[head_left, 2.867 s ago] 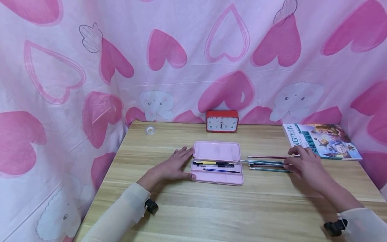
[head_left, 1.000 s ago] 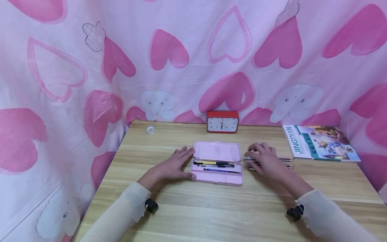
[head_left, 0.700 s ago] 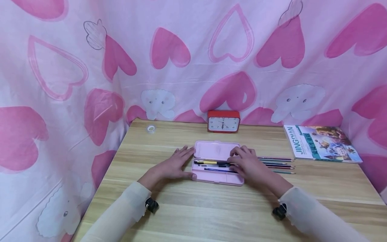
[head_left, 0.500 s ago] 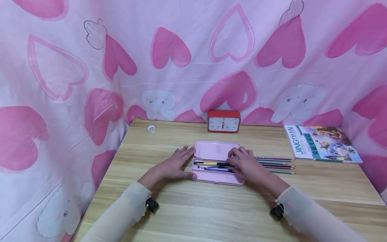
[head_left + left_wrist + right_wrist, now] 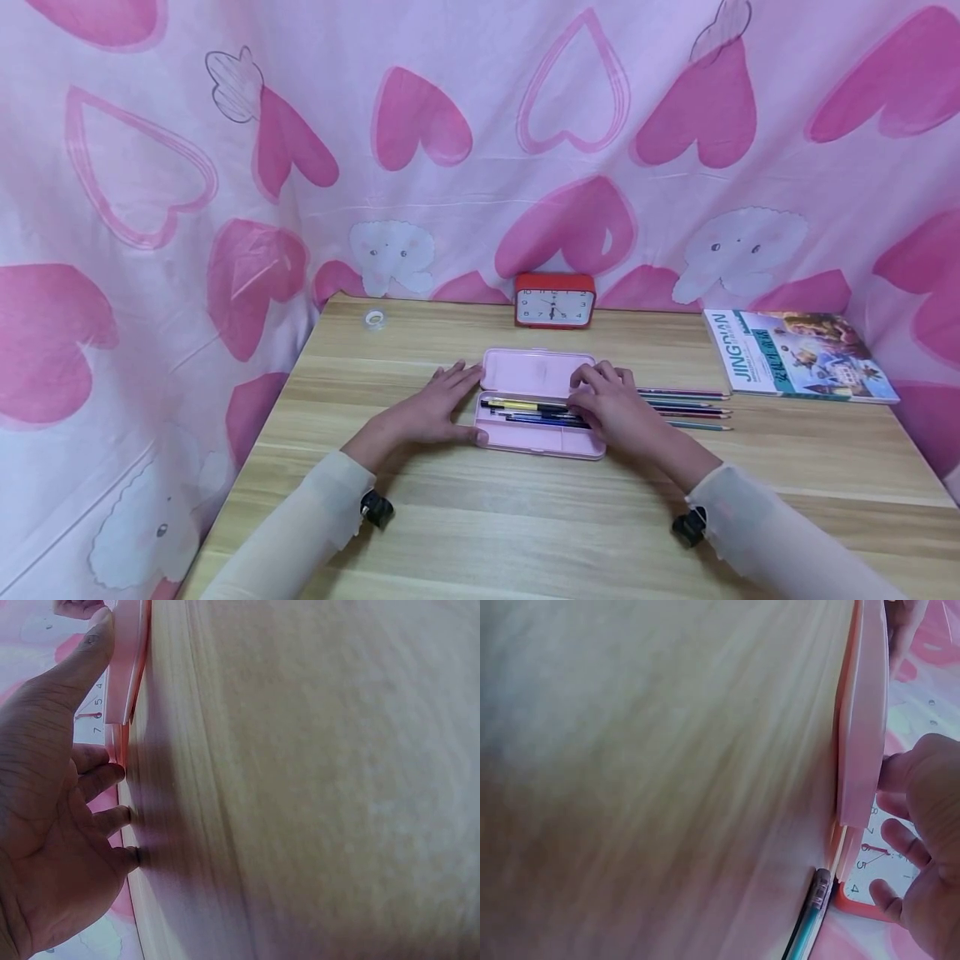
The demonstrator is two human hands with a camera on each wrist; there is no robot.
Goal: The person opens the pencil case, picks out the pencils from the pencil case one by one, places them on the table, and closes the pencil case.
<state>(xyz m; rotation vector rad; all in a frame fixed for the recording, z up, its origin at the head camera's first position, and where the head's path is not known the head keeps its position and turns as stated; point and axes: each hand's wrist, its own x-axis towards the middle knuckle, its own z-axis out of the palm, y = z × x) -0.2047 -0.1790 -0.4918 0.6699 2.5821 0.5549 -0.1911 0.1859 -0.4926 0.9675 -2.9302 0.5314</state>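
A pink pencil case [image 5: 581, 446] lies opened flat on the table, several pens [image 5: 536, 408] in its tray, one with a yellow barrel. My left hand [image 5: 431, 410] rests against the case's left end, fingers spread and thumb at the near corner; the left wrist view shows that palm [image 5: 45, 825]. My right hand [image 5: 611, 408] reaches over the right end of the tray, its thumb and fingers curled at the pens' right ends, which it hides. In the right wrist view its thumb [image 5: 907, 771] dips past the case wall. Several pencils [image 5: 693, 408] lie right of the case.
A red alarm clock [image 5: 555, 302] stands behind the case. A roll of clear tape [image 5: 374, 319] lies at the back left of the wooden table [image 5: 525, 533]. At the back right lies a magazine [image 5: 810, 354]. A pink heart-patterned curtain [image 5: 450, 125] hangs behind.
My right hand has moved left from the pencils to the pens in the case. Those pens have shifted slightly and lie closer together. My left hand has stayed in place.
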